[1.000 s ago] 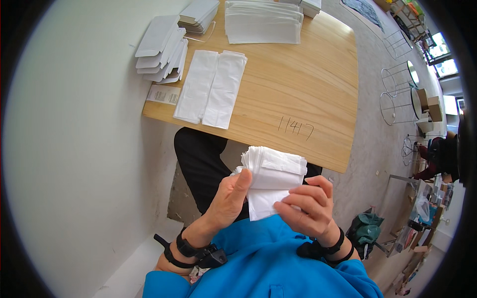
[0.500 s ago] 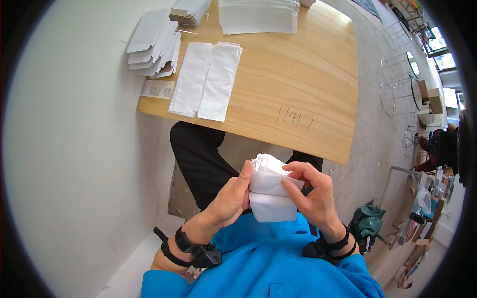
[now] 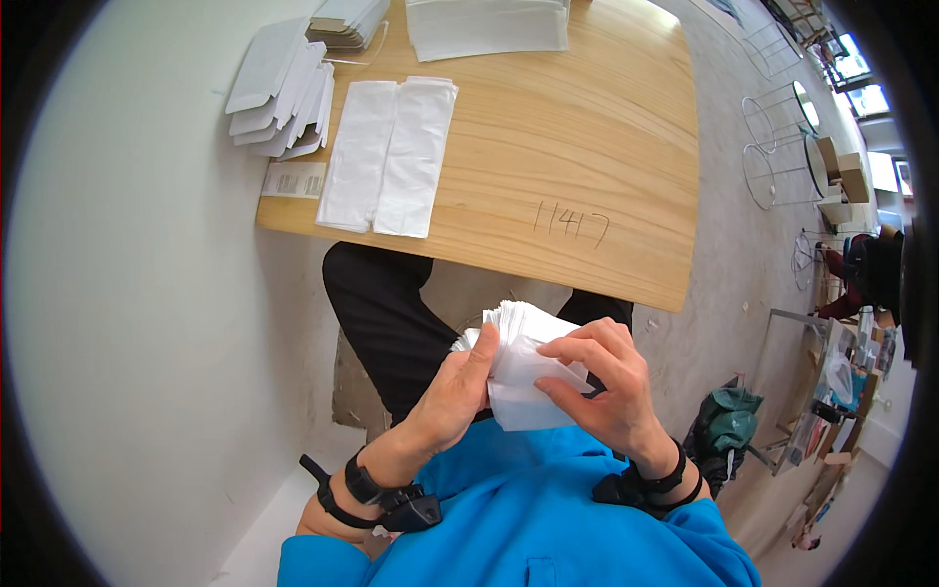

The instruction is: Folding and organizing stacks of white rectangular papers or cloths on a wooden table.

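Over my lap, in front of the table, my left hand (image 3: 450, 389) is closed round the left side of a thick stack of thin white sheets (image 3: 518, 320), its thumb pressed along the edge. The stack's upper edges are fanned out. A translucent white sheet (image 3: 520, 366) at the front of the stack is bent toward me. My right hand (image 3: 611, 383) has curled fingers and a thumb on the right part of this sheet, pinching it. Whether the sheets are paper or flat bags, I cannot tell.
On the wooden table (image 3: 567, 137) lie two white folded strips (image 3: 386, 157) side by side. Flattened white boxes (image 3: 279, 88) are piled at its left edge, and a larger white sheet stack (image 3: 489, 27) lies at the far side. A green bag (image 3: 729, 421) stands on the floor at right.
The stack is fanned wider past my left thumb. My right fingers have shifted slightly left over the front sheet, which bends differently. The table has moved a little left in the view.
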